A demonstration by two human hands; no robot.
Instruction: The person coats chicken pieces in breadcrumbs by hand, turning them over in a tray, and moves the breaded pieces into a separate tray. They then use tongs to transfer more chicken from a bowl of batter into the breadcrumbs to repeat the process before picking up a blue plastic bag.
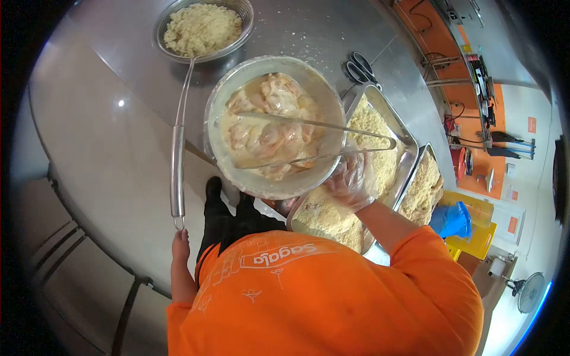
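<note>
A large round bowl (215, 130) holds pale, wet pieces of raw meat (270, 139) in a milky liquid. Metal tongs (392, 143) lie spread across it, tips among the meat. My right hand (350, 181), in a clear plastic glove, is beside the bowl's rim, close to the tongs and over breading. Blur hides its fingers and whether they grip anything. My left hand (180, 242) is bare and low at the left, with its fingers close together. It appears at the end of a strainer's metal handle (177, 172); contact cannot be made out.
The strainer (246, 26) holds pale crumbs (202, 28) at the far edge of the metal table (291, 26). Black-handled scissors (360, 68) lie right of the bowl. Metal trays of yellowish breading (424, 184) stand along the right, near a yellow crate (478, 237) and a blue bag (451, 221).
</note>
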